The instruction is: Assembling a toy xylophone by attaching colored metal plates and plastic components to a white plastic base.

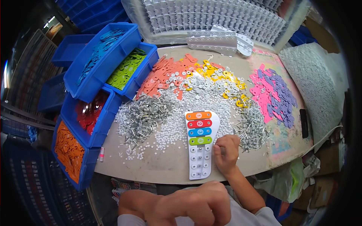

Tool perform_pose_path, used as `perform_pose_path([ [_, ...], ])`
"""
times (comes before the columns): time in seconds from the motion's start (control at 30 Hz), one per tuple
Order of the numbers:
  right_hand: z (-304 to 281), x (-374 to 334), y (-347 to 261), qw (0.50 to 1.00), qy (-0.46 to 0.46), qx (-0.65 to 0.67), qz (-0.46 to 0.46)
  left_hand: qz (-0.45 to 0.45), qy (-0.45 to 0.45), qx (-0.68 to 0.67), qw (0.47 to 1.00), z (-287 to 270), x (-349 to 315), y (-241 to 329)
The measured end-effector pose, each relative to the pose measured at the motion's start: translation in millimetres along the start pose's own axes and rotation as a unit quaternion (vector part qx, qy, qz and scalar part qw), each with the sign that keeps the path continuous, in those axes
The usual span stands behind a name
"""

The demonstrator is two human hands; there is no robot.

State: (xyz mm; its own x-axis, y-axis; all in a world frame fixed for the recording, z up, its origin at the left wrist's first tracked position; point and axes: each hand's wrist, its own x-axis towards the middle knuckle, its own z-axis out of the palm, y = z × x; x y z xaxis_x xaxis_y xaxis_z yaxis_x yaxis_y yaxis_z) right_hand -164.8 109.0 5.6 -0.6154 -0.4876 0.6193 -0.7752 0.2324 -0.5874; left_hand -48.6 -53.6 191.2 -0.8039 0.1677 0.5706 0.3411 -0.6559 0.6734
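A white toy xylophone base [197,162] lies on the table in front of me. Orange, red, blue and green bars [200,140] cross its upper part, while its lower part shows bare white washers and metal posts. My right hand [226,152] rests just right of the base by the green bar, with its fingers curled; whatever is inside them is hidden. Closer to me, my left hand [196,203] is raised below the base's near end. Its fingers bend inward, and the tips and anything they pinch are out of sight.
White washers [175,132] spread behind the base, with metal pins [141,116] on both sides. Coral, yellow, pink and purple bars [279,98] lie farther off. Blue bins [88,158] of bars line the left; a large white sack [316,75] stands right.
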Motion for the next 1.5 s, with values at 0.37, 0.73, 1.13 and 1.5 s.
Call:
perform_pose_path([
  [0.37, -2, 0, 0, 0.999, 0.036, -0.003, -0.004, -0.114, 0.244, 0.797, 0.541, -262, 13, -14],
  [0.73, -3, 1, 2, 0.999, 0.038, -0.004, 0.006, -0.255, 0.122, 0.904, 0.320, -346, 4, -44],
  [1.13, -5, 5, 1, 0.999, 0.030, -0.009, 0.028, -0.236, 0.362, 0.357, 0.828, -219, 3, -29],
  [1.5, 36, 176, 98, 0.980, -0.084, -0.176, -0.029, -0.216, 0.415, 0.171, 0.867, -127, -63, -51],
])
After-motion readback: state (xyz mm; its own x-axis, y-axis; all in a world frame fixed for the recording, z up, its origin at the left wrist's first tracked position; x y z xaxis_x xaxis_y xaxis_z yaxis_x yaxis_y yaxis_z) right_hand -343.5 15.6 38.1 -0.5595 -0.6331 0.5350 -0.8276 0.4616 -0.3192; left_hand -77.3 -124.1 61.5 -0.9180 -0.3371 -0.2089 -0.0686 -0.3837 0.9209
